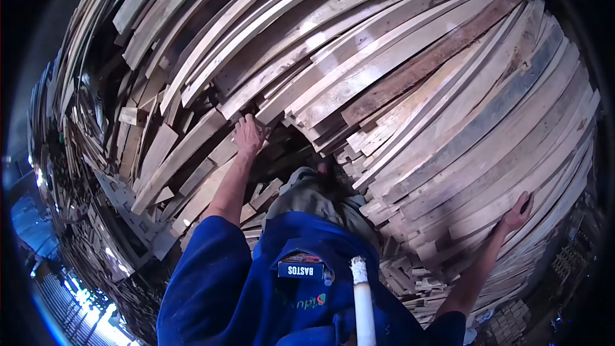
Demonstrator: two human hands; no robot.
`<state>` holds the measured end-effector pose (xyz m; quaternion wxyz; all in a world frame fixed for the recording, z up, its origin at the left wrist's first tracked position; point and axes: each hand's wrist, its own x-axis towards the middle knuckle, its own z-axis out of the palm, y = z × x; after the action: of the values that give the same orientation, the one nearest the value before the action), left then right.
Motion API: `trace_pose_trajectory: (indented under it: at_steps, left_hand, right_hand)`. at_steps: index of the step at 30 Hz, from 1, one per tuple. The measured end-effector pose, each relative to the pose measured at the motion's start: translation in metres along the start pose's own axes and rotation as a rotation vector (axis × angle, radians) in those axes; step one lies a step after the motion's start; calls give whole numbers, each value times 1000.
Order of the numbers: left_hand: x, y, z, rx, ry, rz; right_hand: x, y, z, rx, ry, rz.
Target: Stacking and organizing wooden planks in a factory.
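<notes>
My left hand touches the near ends of the wooden planks, its fingers apart and its thumb to the side. A dark gap between boards lies just right of it. Far to the right, my right hand rests against the side of long stacked boards, fingers stretched and thumb apart. I see no plank lifted in either hand. The planks around both hands are pale and rough-sawn. A reddish-brown board lies between the two hands' areas, beyond them.
Shorter offcuts lie jumbled left of my left arm. Stacked board ends rise beside my right forearm. A lit cigarette juts into the near foreground. A dark small pack sticks out of the blue top's pocket.
</notes>
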<state>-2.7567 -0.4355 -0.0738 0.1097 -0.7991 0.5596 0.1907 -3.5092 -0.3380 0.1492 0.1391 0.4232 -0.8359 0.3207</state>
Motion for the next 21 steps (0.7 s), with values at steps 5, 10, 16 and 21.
trace_pose_trajectory:
  at_steps: [5,10,16,21]
  left_hand:
    - [21,-20,-22,-7,38,127]
    - [19,-58,-98,-242,-69,350]
    - [-56,-2,-167,-679,-311,354]
    - [-90,90,-178,-554,-466,448]
  right_hand:
    - [-1,0,2,20,-2,37]
    - [1,3,-1,53,-20,56]
    - [1,6,1,17,12,53]
    - [1,10,2,20,6,32]
